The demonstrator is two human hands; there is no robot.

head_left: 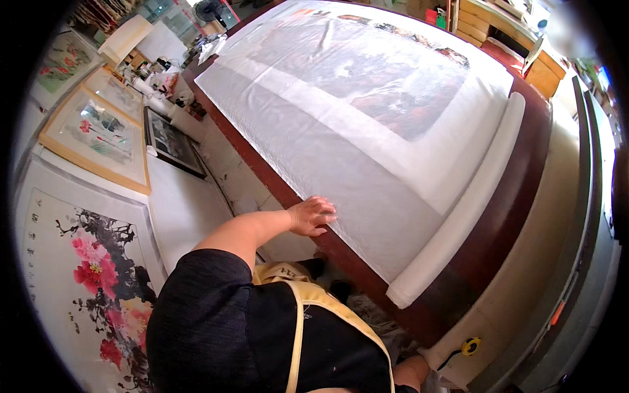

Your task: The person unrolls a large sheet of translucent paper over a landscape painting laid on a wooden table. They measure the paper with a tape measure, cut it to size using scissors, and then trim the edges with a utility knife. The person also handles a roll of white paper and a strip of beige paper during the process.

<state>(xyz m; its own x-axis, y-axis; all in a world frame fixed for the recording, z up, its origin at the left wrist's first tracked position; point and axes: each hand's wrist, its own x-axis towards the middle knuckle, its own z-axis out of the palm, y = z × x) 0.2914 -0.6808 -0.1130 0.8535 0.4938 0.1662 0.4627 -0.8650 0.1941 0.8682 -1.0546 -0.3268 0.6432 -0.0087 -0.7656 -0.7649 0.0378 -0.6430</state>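
Note:
My left hand (313, 216) rests on the near edge of a thin translucent white sheet (367, 190), fingers extended and slightly bent over it, with nothing seen in them. The sheet spreads over a large landscape painting (400, 98) on a long dark red table (504, 216); the picture shows hazily through it, and its far edge shows more plainly. At the right end the sheet runs to a thick white roll (465, 229) lying across the table. Low in the picture, part of my right arm (411, 372) shows beside the table's near corner; its fingers cannot be made out.
Framed flower paintings (95, 134) and a large unframed peony painting (98, 268) stand at the left. A yellow and black tape measure (470, 346) lies on a pale surface at lower right. Wooden drawers (475, 26) and a fan (208, 10) are at the back.

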